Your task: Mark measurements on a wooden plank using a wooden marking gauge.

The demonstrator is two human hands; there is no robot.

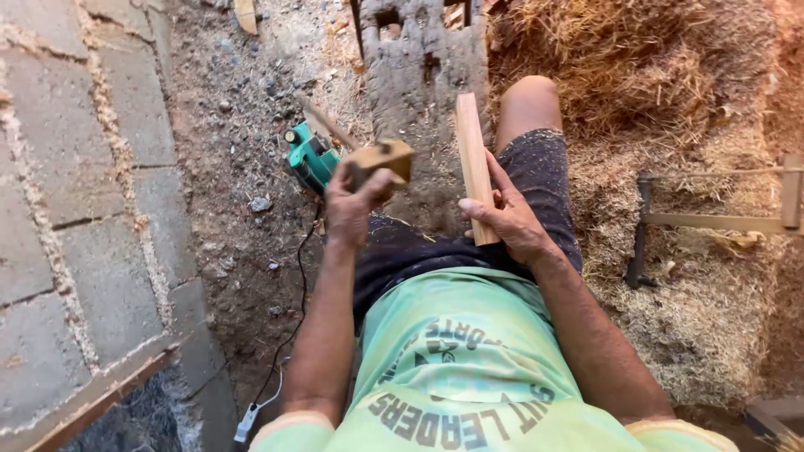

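My left hand point(352, 201) is closed around a small wooden block point(383, 157) with a dark slot in its end, held up in front of me. My right hand point(507, 219) grips the lower end of a flat wooden slat point(472, 159), which stands nearly upright over my right thigh. The block and the slat are a short way apart and do not touch. I am seated in dark shorts and a light green shirt.
A green power tool point(310, 157) lies on the dirt past my left hand, its black cord point(297, 285) trailing toward me. A worn wooden stump point(423, 63) stands ahead. Wood shavings point(695, 301) cover the right, with a wooden frame saw point(720, 219). Concrete pavers point(75, 192) lie left.
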